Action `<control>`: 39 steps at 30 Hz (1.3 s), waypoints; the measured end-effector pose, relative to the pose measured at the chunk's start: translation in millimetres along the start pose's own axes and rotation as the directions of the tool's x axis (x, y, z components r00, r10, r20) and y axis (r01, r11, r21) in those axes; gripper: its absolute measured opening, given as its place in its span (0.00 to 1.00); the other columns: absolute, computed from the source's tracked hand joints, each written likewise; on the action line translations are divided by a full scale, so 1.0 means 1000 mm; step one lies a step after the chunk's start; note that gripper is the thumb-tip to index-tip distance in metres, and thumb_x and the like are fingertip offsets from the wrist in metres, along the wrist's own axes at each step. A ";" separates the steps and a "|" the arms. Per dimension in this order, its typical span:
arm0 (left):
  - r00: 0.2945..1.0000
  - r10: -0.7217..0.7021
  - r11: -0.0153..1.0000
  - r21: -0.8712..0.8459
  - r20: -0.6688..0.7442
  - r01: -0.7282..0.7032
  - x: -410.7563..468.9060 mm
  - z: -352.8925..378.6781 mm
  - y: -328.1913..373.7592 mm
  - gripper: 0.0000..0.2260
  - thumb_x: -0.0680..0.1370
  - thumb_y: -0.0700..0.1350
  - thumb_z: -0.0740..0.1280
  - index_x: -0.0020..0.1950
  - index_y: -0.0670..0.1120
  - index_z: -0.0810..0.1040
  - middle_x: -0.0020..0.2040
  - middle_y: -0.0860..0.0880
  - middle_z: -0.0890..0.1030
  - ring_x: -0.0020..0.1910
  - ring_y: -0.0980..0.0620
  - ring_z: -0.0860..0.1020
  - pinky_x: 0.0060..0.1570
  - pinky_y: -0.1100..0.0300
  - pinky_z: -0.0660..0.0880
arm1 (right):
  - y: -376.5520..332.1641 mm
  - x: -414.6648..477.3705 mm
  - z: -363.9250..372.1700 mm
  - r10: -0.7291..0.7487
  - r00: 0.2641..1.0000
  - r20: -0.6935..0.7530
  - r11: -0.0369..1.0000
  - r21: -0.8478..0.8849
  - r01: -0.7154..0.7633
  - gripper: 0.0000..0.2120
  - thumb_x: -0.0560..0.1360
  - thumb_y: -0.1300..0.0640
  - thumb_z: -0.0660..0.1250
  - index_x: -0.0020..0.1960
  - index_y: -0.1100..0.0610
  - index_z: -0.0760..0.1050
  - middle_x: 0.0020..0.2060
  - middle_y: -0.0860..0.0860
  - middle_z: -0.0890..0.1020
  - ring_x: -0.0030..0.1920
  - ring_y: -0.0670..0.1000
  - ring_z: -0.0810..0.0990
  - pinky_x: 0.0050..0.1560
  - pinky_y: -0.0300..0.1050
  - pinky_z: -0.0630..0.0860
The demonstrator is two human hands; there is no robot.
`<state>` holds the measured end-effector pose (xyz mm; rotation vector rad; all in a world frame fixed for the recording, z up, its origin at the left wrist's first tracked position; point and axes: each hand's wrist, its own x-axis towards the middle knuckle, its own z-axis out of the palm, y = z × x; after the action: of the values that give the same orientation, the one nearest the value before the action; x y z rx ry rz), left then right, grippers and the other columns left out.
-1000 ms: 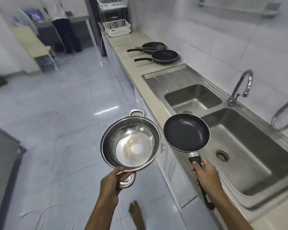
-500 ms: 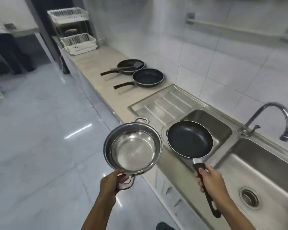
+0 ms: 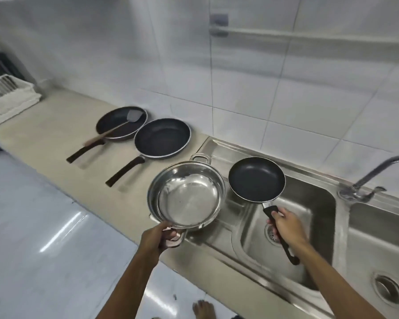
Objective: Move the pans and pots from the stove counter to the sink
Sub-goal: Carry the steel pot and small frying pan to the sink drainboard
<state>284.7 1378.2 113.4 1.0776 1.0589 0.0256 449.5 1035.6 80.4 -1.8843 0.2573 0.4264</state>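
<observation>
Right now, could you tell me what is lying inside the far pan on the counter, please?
A spatula lies across the far pan, its blade at the back rim and its handle sticking out over the front. The base under the spatula is covered.

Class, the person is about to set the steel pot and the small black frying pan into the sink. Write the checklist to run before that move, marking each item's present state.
1. Left hand grips the round stainless steel pot by its near loop handle: ok.
2. Right hand grips the small black frying pan by its handle: ok.
3. Pan over the left sink basin: ok.
4. Pot over that basin: not ok; over the drainboard edge.
5. Basin free of dishes: ok.
6. Water running from the tap: cannot tell.
</observation>
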 end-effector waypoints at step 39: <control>0.977 -0.078 0.979 0.199 0.198 0.038 0.165 0.060 0.104 0.01 0.76 0.39 0.71 0.44 0.42 0.82 0.32 0.46 0.86 0.29 0.55 0.84 0.25 0.65 0.75 | -0.029 0.066 0.123 0.206 0.916 -0.344 0.967 0.212 -0.138 0.10 0.83 0.62 0.57 0.60 0.58 0.76 0.37 0.56 0.87 0.23 0.50 0.75 0.21 0.42 0.73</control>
<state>462.8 1470.9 78.9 1.1968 0.9188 -0.2362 499.9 1163.1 40.4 -1.7540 0.6946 0.1589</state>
